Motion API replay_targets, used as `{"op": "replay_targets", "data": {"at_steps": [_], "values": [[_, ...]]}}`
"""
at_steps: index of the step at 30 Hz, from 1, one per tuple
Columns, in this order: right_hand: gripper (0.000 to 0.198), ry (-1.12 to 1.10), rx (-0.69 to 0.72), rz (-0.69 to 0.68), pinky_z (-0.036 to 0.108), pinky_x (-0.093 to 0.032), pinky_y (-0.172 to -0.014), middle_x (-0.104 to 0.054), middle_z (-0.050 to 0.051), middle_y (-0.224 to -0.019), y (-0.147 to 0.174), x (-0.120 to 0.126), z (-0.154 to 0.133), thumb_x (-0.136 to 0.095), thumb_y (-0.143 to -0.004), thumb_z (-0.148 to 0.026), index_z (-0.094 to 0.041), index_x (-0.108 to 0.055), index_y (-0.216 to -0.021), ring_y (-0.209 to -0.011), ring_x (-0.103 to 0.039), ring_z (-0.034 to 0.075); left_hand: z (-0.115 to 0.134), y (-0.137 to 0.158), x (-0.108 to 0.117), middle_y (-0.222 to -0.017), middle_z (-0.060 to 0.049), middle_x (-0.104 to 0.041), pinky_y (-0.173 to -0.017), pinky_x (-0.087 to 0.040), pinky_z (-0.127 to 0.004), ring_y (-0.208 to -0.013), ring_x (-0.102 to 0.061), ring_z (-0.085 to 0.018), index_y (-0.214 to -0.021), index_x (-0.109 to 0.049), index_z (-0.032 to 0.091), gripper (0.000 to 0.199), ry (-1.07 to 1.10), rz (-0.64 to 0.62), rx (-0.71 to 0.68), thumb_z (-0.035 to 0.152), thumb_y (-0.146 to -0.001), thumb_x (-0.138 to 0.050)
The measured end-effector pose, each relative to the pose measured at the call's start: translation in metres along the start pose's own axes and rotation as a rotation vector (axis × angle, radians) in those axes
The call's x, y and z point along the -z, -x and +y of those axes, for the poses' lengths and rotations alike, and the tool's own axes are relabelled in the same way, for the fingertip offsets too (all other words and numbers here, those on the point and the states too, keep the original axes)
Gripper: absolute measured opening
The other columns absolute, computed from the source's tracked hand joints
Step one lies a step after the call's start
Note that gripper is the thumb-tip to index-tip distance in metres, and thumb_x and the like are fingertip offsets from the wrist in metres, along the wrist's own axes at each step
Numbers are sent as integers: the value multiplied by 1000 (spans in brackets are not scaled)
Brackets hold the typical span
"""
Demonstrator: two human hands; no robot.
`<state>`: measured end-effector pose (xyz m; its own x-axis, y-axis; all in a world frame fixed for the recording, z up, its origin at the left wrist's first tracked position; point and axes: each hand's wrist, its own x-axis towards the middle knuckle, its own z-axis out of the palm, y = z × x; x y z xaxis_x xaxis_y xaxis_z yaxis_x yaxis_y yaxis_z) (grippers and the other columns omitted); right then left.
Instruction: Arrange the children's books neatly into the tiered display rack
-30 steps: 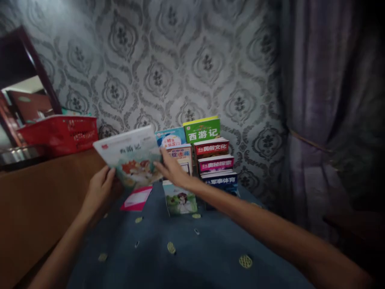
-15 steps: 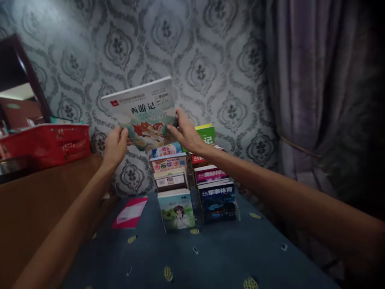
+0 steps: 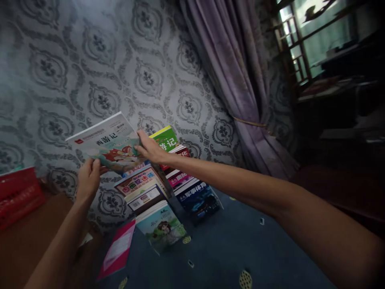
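Note:
A book (image 3: 110, 146) with a pale cover, large dark characters and a red-and-orange figure is held up between both hands. My left hand (image 3: 89, 176) grips its lower left corner, thumb on the front cover. On the right edge, my right hand (image 3: 150, 146) pinches it the same way. Below and behind it stand two rows of upright books. At the front of the left row is a book with a girl on a green cover (image 3: 164, 228). A dark blue book (image 3: 198, 200) fronts the right row, and a green book (image 3: 165, 138) rises at its back.
A pink booklet (image 3: 118, 251) lies on the dark blue tablecloth (image 3: 219, 249) at the left. Beyond it are a brown cabinet (image 3: 33, 245) and a red basket (image 3: 19, 196). A tied purple curtain (image 3: 237, 80) hangs against the patterned wall (image 3: 120, 72).
My view has swung right and tilted, so the window area now shows and the basket is mostly cut off. Both hands still hold the same book above the left row.

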<state>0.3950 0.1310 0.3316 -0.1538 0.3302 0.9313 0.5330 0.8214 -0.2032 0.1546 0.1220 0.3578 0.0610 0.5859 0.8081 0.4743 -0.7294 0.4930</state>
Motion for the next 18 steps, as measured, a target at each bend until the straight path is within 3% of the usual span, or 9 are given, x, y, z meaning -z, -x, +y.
{"op": "replay_targets", "data": {"at_steps": [6, 14, 18], "values": [[24, -31, -58, -46, 40, -48, -87, -57, 8, -98, 9, -3, 12, -41, -94, -26, -18, -35, -115, -90, -57, 24, -7, 2, -6, -80, -2, -67, -71, -64, -35, -73, -72, -20, -79, -53, 20, 29, -58, -35, 27, 48, -83, -53], [18, -20, -63, -68, 37, -48, -85, -57, 5, -94, 8, -6, 13, -40, -95, -22, -20, -35, -111, -85, -57, 22, -13, 2, -8, -92, -3, -68, -89, -61, -41, -79, -71, -19, -85, -57, 18, 27, 32, -49, 68, 45, -83, -56], [16, -12, -47, -82, 36, -48, -84, -58, 5, -94, 7, -7, 14, -42, -94, -19, -22, -35, -108, -85, -56, 21, -26, -1, -12, -102, -4, -69, -91, -60, -43, -83, -71, -19, -93, -60, 19, 30, 96, -61, 86, 46, -82, -58]]}}
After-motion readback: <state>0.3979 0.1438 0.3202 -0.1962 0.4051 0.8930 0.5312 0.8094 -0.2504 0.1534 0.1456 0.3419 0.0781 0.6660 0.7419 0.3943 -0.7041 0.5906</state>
